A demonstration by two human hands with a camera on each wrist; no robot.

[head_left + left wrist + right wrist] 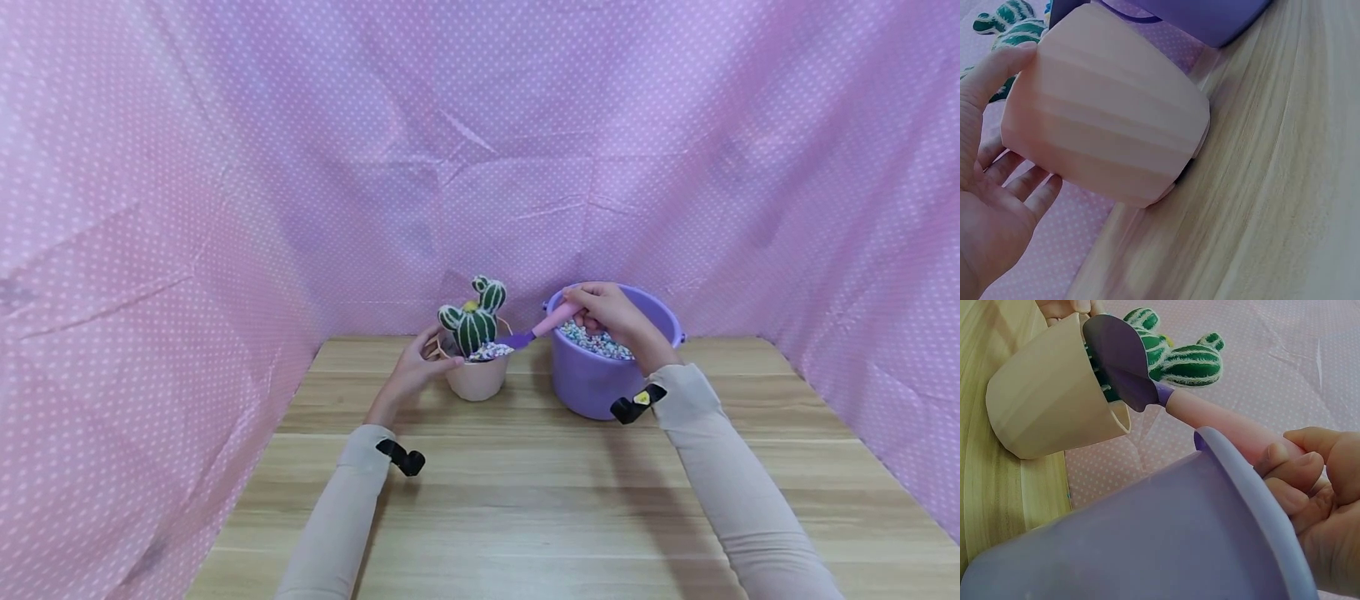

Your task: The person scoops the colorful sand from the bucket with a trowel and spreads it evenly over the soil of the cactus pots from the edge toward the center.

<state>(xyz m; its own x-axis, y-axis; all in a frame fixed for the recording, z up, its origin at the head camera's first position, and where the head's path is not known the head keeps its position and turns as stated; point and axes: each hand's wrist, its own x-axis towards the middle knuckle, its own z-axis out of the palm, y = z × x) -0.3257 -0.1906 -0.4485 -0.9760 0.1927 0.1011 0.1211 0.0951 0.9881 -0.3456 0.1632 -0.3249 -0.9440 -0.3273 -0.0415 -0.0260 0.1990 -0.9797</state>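
A light pink flower pot (477,382) stands on the table with a green, white-striped toy cactus (476,327) in it. My left hand (417,367) grips the pot at its rim, the thumb in front and the fingers round the far side (1007,175). In my right hand (611,312) is the pink handle of a small trowel (558,318). Its purple blade (1119,359) lies over the pot's opening, beside the cactus, loaded with small multicoloured beads (491,351). The right hand is above the rim of a purple bucket (592,379), which holds more such beads (596,340).
The wood-grain table (480,517) carries the pot and the bucket near its back edge, with a narrow gap between them. Pink dotted cloth (480,167) hangs behind and on both sides. A black camera mount (401,457) sits on each sleeve cuff.
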